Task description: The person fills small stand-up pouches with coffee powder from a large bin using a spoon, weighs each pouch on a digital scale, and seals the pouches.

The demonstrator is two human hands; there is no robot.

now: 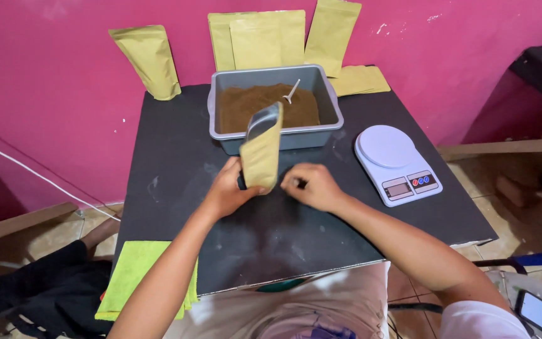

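A: Where is the pouch, and who holds it?

B: A tan paper stand-up pouch (pixel 262 150) stands upright on the black table (pixel 177 188), just in front of a grey tub (pixel 327 100). Its mouth gapes open at the top. The left hand (pixel 227 188) is closed around its lower edge. The right hand (pixel 312 186) rests beside the pouch base with fingers curled; whether it pinches anything cannot be told.

A: How would the pouch handle?

B: It looks light and thin-walled, likely to crumple or tip if squeezed high up. The stiffer bottom corner or side seam seems the safest place to grip.

A: What surrounds it?

B: The tub holds brown powder (pixel 239 107) with a small metal scoop (pixel 291 91) stuck in it. A white kitchen scale (pixel 396 163) sits to the right, apart from the hands. More tan pouches (pixel 148 59) lean against the pink wall (pixel 51 113). A yellow-green cloth (pixel 136 276) hangs at the table's near left corner.
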